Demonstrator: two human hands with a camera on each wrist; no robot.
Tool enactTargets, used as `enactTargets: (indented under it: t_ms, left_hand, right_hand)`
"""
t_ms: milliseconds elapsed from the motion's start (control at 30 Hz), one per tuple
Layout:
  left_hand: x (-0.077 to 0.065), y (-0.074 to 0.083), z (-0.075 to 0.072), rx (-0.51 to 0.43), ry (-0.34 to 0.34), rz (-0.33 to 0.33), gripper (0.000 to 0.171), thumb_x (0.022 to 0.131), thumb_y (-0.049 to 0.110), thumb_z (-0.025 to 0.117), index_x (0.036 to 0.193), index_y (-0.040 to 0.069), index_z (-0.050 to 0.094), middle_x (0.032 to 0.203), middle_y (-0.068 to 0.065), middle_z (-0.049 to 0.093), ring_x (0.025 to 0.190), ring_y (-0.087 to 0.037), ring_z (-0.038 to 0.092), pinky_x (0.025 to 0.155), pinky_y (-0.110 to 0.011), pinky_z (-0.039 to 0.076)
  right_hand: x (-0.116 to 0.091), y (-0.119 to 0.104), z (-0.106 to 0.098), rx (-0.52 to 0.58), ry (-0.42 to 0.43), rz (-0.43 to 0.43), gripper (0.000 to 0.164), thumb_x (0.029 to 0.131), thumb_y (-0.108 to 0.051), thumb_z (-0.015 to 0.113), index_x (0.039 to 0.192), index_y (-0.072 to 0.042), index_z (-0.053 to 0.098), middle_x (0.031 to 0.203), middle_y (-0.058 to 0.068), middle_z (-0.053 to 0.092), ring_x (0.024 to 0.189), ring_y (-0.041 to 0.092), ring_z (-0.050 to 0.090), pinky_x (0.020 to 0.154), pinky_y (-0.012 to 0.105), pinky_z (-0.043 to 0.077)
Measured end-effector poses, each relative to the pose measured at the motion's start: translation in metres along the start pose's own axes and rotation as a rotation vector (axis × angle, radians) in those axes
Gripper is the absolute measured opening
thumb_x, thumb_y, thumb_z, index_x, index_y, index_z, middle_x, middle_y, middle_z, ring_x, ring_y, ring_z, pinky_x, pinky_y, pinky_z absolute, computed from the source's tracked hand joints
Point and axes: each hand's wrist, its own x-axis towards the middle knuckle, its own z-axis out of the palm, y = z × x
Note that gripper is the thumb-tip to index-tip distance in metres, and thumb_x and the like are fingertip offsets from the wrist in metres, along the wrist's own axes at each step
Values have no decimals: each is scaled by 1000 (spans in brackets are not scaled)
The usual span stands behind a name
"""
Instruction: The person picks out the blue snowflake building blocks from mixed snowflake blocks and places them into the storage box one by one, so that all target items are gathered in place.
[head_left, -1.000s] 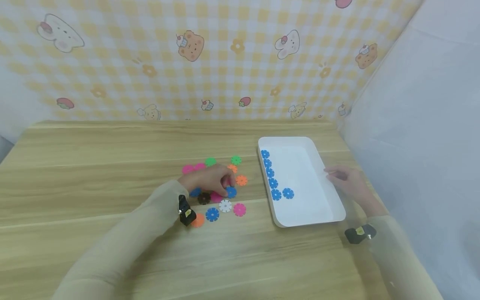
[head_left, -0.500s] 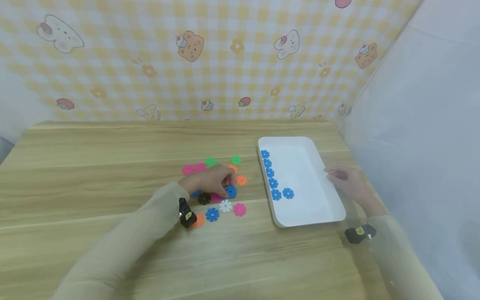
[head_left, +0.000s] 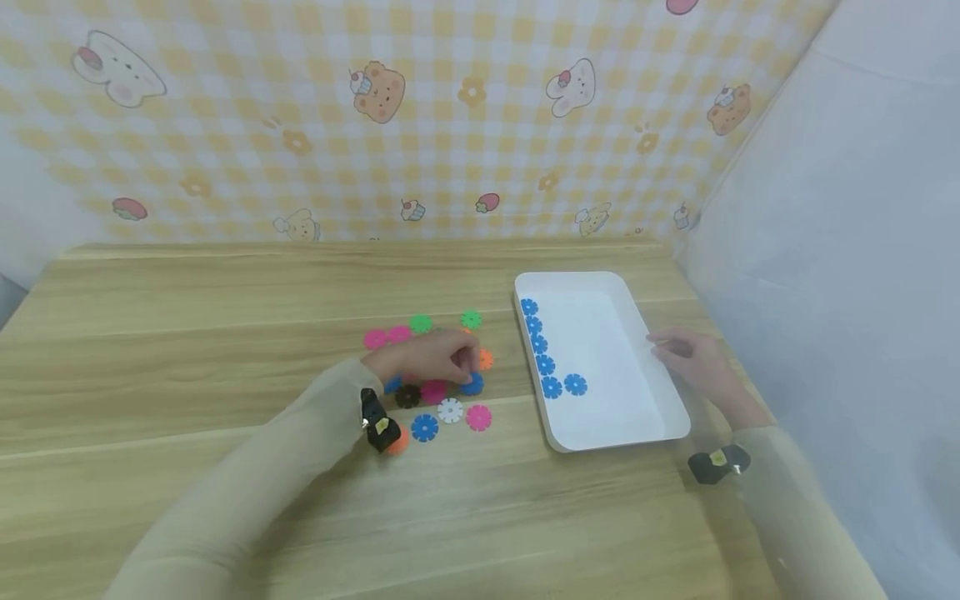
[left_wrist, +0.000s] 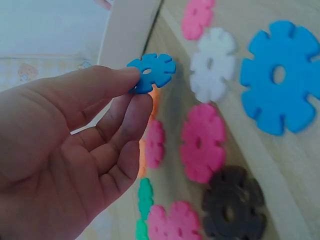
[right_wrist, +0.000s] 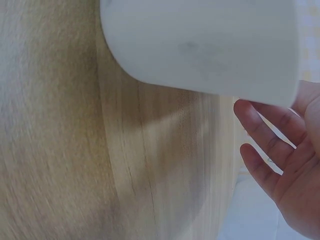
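Observation:
My left hand [head_left: 438, 354] pinches a blue snowflake disc [left_wrist: 161, 67] between thumb and index finger, over the loose discs on the table. At its far right, my right hand [head_left: 699, 362] grips the rim of a white tray [head_left: 615, 342]; in the right wrist view the fingertips meet the tray's outer wall [right_wrist: 200, 45], with the thumb mostly hidden behind it. Inside the tray, several blue discs line the left side, and one blue disc [head_left: 575, 384] lies just right of the lowest. Beneath the left hand, some discs are partly covered.
Around the left hand lie a white disc [head_left: 450, 410], a brown disc [head_left: 408, 396], another blue disc [head_left: 424, 427], and several pink, green and orange ones. A checked cloth [head_left: 450, 125] hangs behind the wooden table [head_left: 225, 317]; a white sheet [head_left: 840, 250] borders the right.
My left hand has shifted slightly right, carrying the blue disc off the pink one beside it. The right hand stays at the tray rim.

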Motion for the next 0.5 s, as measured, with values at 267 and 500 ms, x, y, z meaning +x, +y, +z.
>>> enactTargets:
  t_ms: [267,500]
  left_hand:
    - [17,22,-4,-46,49,16,9,84,9,61,93,10,58,90,-3,56,85,-17,52,74,-26,47]
    - [47,41,0,-61,110,146,10,85,7,61,96,5,59,91,-2,59,88,-14,55,78,-21,46]
  right_hand:
    - [1,4,1,-4,3,7,32,93,-19,54,117,2,56,117,24,56,103,41,54,85,52,44]
    - [2,3,0,5,-9,18,33,93,-19,54,118,2,56,118,24,55,104,41,54,86,52,43]
